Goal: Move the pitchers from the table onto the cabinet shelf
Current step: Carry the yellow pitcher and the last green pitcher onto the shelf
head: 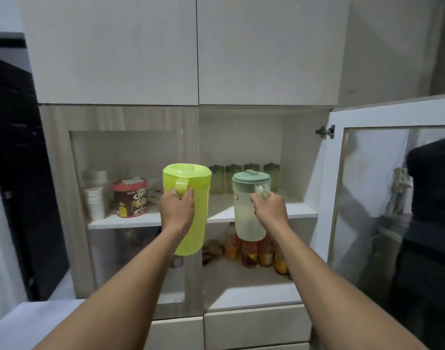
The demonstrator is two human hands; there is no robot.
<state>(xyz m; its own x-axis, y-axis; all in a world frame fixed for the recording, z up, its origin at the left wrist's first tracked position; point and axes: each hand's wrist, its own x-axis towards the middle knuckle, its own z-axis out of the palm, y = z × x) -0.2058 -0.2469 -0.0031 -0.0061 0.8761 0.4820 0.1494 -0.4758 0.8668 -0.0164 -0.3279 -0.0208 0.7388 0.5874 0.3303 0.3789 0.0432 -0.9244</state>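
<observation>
Left hand [177, 210] grips yellow pitcher [191, 218]; right hand [269, 210] grips clear pitcher [246, 218]. Both hang below the shelf [299, 213] front edge. Risk: bases striking that edge, or toppling the 4 tumblers [244, 178].

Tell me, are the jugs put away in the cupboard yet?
Not yet. Done: both are off the table, and the cabinet door is open. In hand: the left hand holds the lime green pitcher by its handle, and the right hand holds the clear pitcher with the teal lid, both in front of the shelf. Left: set them down on it.
</observation>
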